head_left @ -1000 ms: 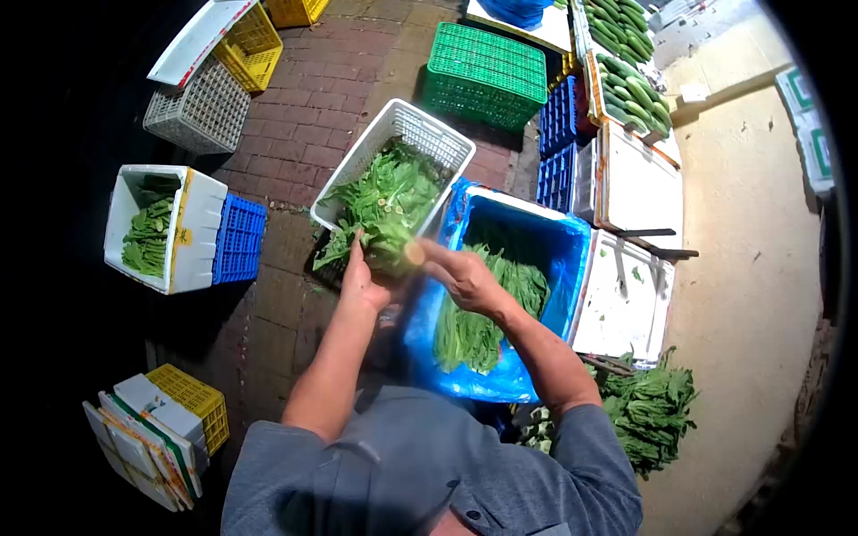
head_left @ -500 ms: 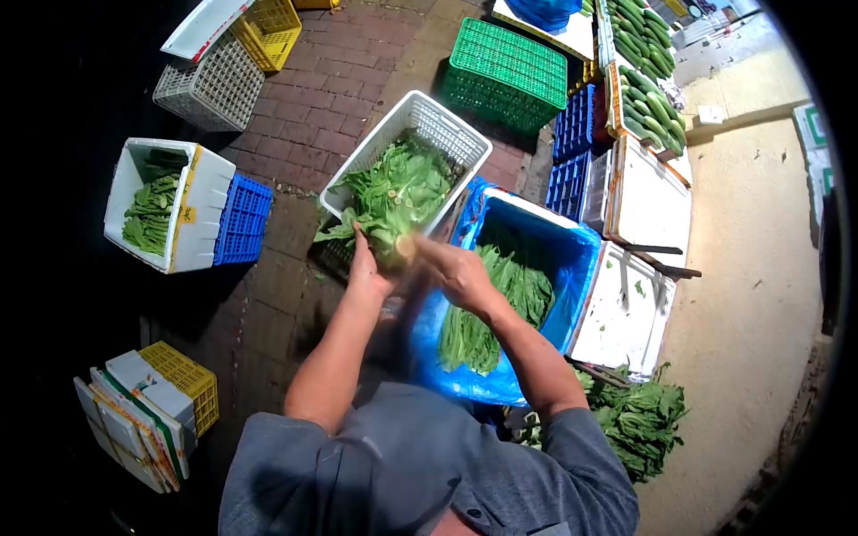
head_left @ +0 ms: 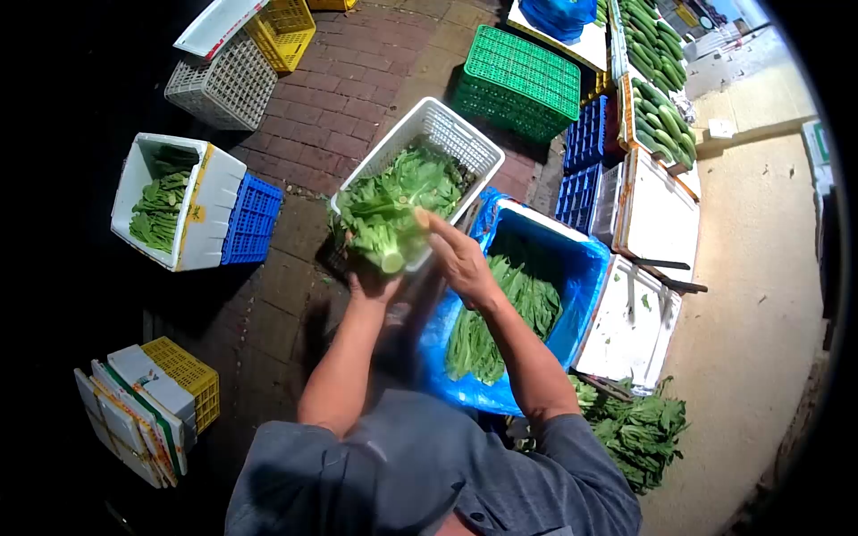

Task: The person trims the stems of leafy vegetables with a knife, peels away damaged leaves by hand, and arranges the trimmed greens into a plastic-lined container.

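A leafy lettuce head (head_left: 380, 234) is held over the white crate, its pale cut stem end turned towards me. My left hand (head_left: 374, 284) grips it from below, with most of its fingers hidden behind the leaves. At the lettuce's right side is my right hand (head_left: 460, 263), its index finger stretched along the leaves. Motion smears those fingertips, so whether they pinch a leaf cannot be made out. More greens fill the white slatted crate (head_left: 483, 154) beneath. Right of it, long green leaves (head_left: 514, 313) lie in a box lined with blue plastic (head_left: 585, 277).
A green crate (head_left: 523, 76) stands ahead, with cucumbers (head_left: 657, 40) at the upper right. To the left are a foam box (head_left: 210, 210) of greens on a blue crate and a yellow crate (head_left: 192, 380) with foam lids. Leafy bunches (head_left: 639, 438) lie beside my right elbow.
The lettuce has tilted, its cut stem end now lower and nearer me. My left hand has shifted beneath it. My right fingers have moved from near the stem end up along the leaves.
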`<state>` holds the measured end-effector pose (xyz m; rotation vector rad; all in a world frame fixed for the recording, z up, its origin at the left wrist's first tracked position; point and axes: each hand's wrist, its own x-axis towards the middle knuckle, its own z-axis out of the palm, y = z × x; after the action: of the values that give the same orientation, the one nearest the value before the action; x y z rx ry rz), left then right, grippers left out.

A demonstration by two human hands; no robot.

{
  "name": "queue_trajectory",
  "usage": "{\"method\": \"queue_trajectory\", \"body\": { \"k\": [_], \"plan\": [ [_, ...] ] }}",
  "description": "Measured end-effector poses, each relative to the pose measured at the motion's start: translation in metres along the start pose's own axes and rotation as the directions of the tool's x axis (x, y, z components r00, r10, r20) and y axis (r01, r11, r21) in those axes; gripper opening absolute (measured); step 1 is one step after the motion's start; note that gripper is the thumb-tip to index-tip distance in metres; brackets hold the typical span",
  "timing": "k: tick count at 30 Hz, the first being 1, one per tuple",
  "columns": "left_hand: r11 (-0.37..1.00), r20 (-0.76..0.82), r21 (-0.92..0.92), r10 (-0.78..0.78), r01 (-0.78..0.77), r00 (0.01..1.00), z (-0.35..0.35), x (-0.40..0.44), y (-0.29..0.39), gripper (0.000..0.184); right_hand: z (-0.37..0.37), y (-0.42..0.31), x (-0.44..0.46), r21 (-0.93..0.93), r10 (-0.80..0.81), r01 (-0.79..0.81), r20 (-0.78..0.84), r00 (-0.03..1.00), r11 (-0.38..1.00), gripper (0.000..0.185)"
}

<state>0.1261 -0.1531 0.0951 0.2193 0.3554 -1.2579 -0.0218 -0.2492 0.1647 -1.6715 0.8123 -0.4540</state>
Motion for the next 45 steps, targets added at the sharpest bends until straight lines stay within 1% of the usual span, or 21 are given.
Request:
{"method": "queue_trajectory", "body": {
  "k": [3, 5, 6, 9, 10, 14, 16, 17, 18, 21, 25, 26, 28, 29, 30, 34, 37, 38, 40, 42, 45],
  "plan": [
    [0.996, 0.151, 0.074, 0.029, -0.041, 0.988, -0.01, -0.004, 0.018, 0.065, -0.002, -0.006, -0.002, 0.025, 0.079, -0.08, 0.028, 0.996, 0.997, 0.045],
    [0.994, 0.183, 0.106, -0.014, -0.005, 0.983, -0.018, -0.009, 0.029, 0.067, -0.004, -0.013, -0.005, 0.038, 0.014, -0.016, 0.049, 0.999, 0.999, 0.045],
    [0.994, 0.284, 0.103, -0.013, -0.017, 0.959, -0.002, -0.015, 0.027, 0.071, -0.004, -0.018, -0.007, 0.045, -0.02, 0.017, 0.06, 0.998, 0.999, 0.046],
    [0.994, 0.208, -0.106, 0.034, -0.012, 0.978, 0.011, -0.017, 0.029, 0.075, 0.001, -0.046, -0.018, -0.023, -0.058, 0.062, 0.119, 0.991, 0.998, 0.046],
    [0.989, 0.204, -0.119, 0.112, -0.089, 0.973, 0.033, -0.02, 0.02, 0.073, 0.005, -0.047, -0.021, -0.068, -0.11, 0.118, 0.115, 0.987, 0.991, 0.045],
    [0.987, 0.072, 0.01, 0.157, -0.158, 0.985, 0.016, -0.01, 0.023, 0.056, 0.008, -0.049, -0.028, -0.107, -0.14, 0.156, 0.14, 0.98, 0.982, 0.044],
    [0.982, 0.004, 0.078, 0.174, -0.174, 0.985, -0.001, -0.003, 0.021, 0.049, 0.001, -0.049, -0.024, 0.063, -0.059, 0.052, 0.119, 0.991, 0.997, 0.044],
    [0.947, -0.002, 0.233, 0.229, -0.222, 0.973, -0.012, -0.002, 0.021, 0.048, -0.003, -0.049, -0.023, 0.149, -0.016, -0.001, 0.112, 0.994, 0.989, 0.044],
    [0.886, -0.007, 0.384, 0.283, -0.259, 0.959, -0.011, -0.003, 0.021, 0.047, -0.006, -0.053, -0.024, 0.12, 0.025, -0.039, 0.113, 0.993, 0.992, 0.045],
    [0.971, 0.015, 0.188, 0.146, -0.146, 0.989, -0.001, -0.012, 0.017, 0.048, -0.008, -0.056, -0.028, 0.126, 0.052, -0.067, 0.119, 0.992, 0.99, 0.046],
    [0.991, 0.135, 0.124, 0.027, -0.044, 0.99, -0.007, -0.014, 0.02, 0.057, -0.003, -0.055, -0.03, 0.146, 0.055, -0.075, 0.135, 0.989, 0.986, 0.049],
    [0.992, 0.099, 0.107, 0.06, -0.07, 0.993, -0.009, -0.014, 0.018, 0.055, -0.004, -0.055, -0.03, 0.126, 0.088, -0.107, 0.149, 0.985, 0.986, 0.051],
    [0.99, 0.023, 0.078, 0.12, -0.121, 0.993, 0.005, -0.019, 0.01, 0.051, -0.006, -0.064, -0.031, 0.233, 0.133, -0.17, 0.165, 0.977, 0.958, 0.051],
    [0.984, 0.023, 0.117, 0.134, -0.136, 0.991, 0.004, -0.02, 0.009, 0.053, -0.007, -0.067, -0.032, 0.284, 0.155, -0.201, 0.175, 0.972, 0.938, 0.052],
    [0.976, 0.025, 0.156, 0.151, -0.153, 0.988, 0.001, -0.02, 0.009, 0.054, -0.006, -0.062, -0.03, 0.242, 0.041, -0.073, 0.135, 0.99, 0.967, 0.05],
    [0.939, 0.116, 0.27, 0.188, -0.214, 0.975, -0.024, -0.012, 0.01, 0.059, -0.005, -0.069, -0.035, 0.258, 0.125, -0.16, 0.145, 0.982, 0.953, 0.047],
    [0.996, 0.136, 0.067, 0.044, -0.053, 0.99, -0.015, -0.013, 0.009, 0.063, -0.008, -0.066, -0.031, 0.286, 0.057, -0.084, 0.101, 0.993, 0.954, 0.045],
    [0.998, 0.14, -0.048, -0.032, 0.039, 0.99, -0.008, -0.017, 0.009, 0.065, -0.013, -0.07, -0.031, 0.362, 0.112, -0.141, 0.102, 0.989, 0.922, 0.044],
    [0.997, 0.117, -0.07, -0.034, 0.043, 0.993, -0.014, -0.019, 0.009, 0.068, -0.023, -0.079, -0.026, 0.456, 0.152, -0.149, 0.029, 0.988, 0.877, 0.042],
    [0.997, 0.073, -0.061, -0.044, 0.048, 0.996, -0.034, -0.02, 0.014, 0.07, -0.028, -0.091, -0.01, 0.446, 0.04, 0.018, -0.12, 0.992, 0.895, 0.046],
    [0.998, -0.077, 0.057, -0.015, 0.02, 0.997, -0.072, -0.026, 0.034, 0.068, -0.043, -0.093, 0.01, 0.465, -0.011, 0.091, -0.172, 0.985, 0.881, 0.047]
  ]
}}
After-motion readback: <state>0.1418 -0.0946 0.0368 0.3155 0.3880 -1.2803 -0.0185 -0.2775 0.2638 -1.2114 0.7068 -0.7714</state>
